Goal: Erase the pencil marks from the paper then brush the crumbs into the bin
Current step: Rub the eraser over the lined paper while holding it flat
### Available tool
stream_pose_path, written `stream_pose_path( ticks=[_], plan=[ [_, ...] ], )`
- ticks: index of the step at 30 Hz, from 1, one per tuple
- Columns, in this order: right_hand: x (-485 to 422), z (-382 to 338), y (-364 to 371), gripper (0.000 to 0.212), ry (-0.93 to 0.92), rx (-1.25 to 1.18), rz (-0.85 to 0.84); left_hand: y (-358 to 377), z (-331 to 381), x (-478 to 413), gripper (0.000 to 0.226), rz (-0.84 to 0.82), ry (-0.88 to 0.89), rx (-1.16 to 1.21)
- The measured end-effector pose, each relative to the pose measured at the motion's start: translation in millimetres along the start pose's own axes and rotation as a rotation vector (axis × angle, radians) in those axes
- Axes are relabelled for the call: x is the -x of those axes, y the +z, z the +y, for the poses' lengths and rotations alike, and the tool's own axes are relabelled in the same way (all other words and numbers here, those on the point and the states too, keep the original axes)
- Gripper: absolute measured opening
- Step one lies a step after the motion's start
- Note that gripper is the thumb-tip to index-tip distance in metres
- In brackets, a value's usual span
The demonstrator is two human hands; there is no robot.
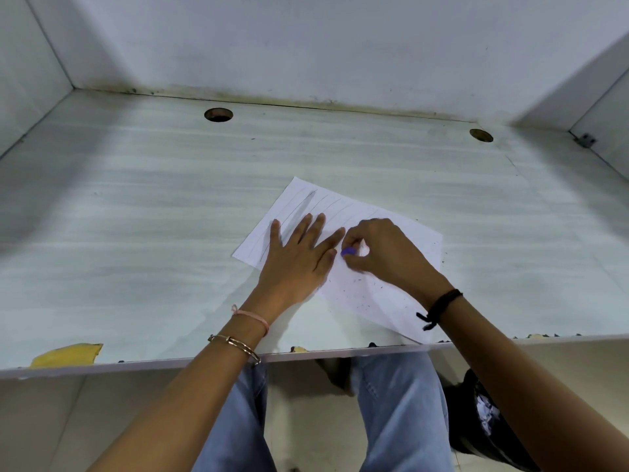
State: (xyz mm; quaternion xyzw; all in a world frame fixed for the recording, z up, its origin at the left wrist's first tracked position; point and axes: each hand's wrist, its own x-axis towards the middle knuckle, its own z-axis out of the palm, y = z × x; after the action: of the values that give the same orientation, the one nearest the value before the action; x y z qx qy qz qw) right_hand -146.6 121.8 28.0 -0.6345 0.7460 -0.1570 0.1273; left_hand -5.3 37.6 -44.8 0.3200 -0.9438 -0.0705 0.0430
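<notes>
What looks like the bin (476, 420) sits below the tabletop's (136, 216) near edge, to your right. The paper (391, 294), reaching that edge, is thin and likely to slide or crease, so your left hand (296, 264) presses it flat, fingers straight; your right hand (384, 253) pinches the small purple eraser (348, 252). Pale walls (306, 46) close the far edge.

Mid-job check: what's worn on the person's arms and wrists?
No sleeves on either forearm. Behind the left hand: a thin pink string bracelet and a slim gold-coloured bangle. Behind the right hand: a black cord bracelet with a knotted tail.
</notes>
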Motion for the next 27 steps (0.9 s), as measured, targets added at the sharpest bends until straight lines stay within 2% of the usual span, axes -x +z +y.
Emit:
stream_pose_path(
  ticks=[3, 8, 12, 17, 19, 22, 25, 27],
  plan=[
    [7.3, 2.0, -1.7, 0.004, -0.051, -0.057, -0.139, 1.6, -1.1, 0.7, 0.053, 0.006, 0.013, -0.025],
    [-4.6, 6.5, 1.6, 0.004, 0.033, -0.021, 0.043, 2.6, -0.9, -0.5, 0.051, 0.009, -0.003, -0.021],
    [7.0, 0.1, 2.9, 0.005, -0.069, -0.034, -0.134, 2.7, -1.4, 0.0, 0.051, 0.0, 0.013, 0.004],
    [-8.7, 10.4, -3.2, 0.005, 0.038, -0.006, -0.011, 1.9, -0.8, -0.4, 0.05, 0.013, -0.011, -0.011],
    [-3.5, 2.8, 0.5, 0.005, -0.033, 0.069, -0.047, 1.8, -0.9, -0.8, 0.05, 0.011, -0.004, 0.006],
    [3.0, 4.9, -2.3, 0.004, -0.055, 0.022, -0.151, 2.6, -1.6, 0.6, 0.051, 0.009, 0.008, 0.018],
    [-6.9, 12.4, -5.5, 0.004, 0.026, 0.027, -0.034, 4.6, -2.2, -0.4, 0.05, 0.018, 0.002, -0.009],
    [-5.5, 4.1, -0.7, 0.005, -0.006, 0.097, 0.011, 2.9, -2.3, -0.3, 0.05, 0.02, 0.003, -0.01]
  ],
)
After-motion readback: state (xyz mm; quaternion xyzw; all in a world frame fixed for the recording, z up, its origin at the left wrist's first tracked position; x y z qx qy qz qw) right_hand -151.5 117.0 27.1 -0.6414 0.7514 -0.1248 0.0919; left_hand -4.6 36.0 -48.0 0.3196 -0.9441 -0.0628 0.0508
